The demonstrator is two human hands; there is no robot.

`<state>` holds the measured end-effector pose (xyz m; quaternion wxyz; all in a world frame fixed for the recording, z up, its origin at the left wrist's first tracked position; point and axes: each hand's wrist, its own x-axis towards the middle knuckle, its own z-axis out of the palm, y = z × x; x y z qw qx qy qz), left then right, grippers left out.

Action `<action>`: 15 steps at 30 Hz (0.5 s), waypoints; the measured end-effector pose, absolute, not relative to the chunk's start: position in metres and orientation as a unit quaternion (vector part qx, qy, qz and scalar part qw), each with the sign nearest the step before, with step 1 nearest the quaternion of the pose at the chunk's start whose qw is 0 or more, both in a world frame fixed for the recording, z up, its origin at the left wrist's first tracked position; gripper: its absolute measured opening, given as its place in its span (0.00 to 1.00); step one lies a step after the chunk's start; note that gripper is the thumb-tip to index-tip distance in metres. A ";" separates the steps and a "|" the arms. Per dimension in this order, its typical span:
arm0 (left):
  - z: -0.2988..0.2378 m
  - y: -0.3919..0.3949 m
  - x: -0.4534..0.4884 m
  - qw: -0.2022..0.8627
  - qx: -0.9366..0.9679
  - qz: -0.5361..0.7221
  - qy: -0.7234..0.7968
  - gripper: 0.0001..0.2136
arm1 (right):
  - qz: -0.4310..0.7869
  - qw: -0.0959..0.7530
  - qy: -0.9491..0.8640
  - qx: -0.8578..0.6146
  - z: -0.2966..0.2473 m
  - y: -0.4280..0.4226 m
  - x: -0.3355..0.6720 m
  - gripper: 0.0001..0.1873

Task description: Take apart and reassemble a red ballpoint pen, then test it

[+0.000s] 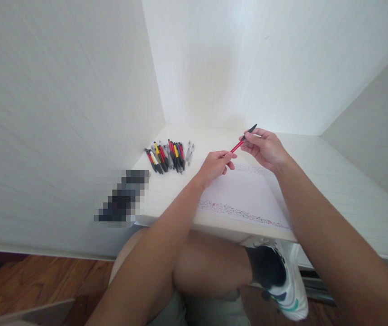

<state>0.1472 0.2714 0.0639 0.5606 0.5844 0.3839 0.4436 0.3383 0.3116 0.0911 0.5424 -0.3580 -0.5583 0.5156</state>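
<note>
White, faintly grained walls [61,113] box in a pale matte desk [333,181], and just above it you hold a slim red pen [236,146] with a black end, tilted up to the right over a white sheet of paper [244,199] edged with small scribbles. Your left hand [216,165] has its grip pinched on the red lower end, and your right hand [265,147] has its grip closed on the black upper part. A loose bundle of pens [168,156] in red, yellow, black and clear plastic lies on the desk near the left wall, well apart from your hands, and a dark wood floor [27,280] shows below.
</note>
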 end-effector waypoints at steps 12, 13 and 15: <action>0.064 0.270 0.147 0.539 0.584 0.484 0.367 0.09 | 0.538 0.544 -0.549 -0.336 0.091 0.311 0.338 0.13; 0.064 0.270 0.148 0.529 0.588 0.487 0.370 0.09 | 0.541 0.545 -0.545 -0.337 0.092 0.310 0.337 0.13; 0.063 0.271 0.149 0.513 0.599 0.487 0.375 0.10 | 0.541 0.550 -0.538 -0.339 0.094 0.309 0.336 0.12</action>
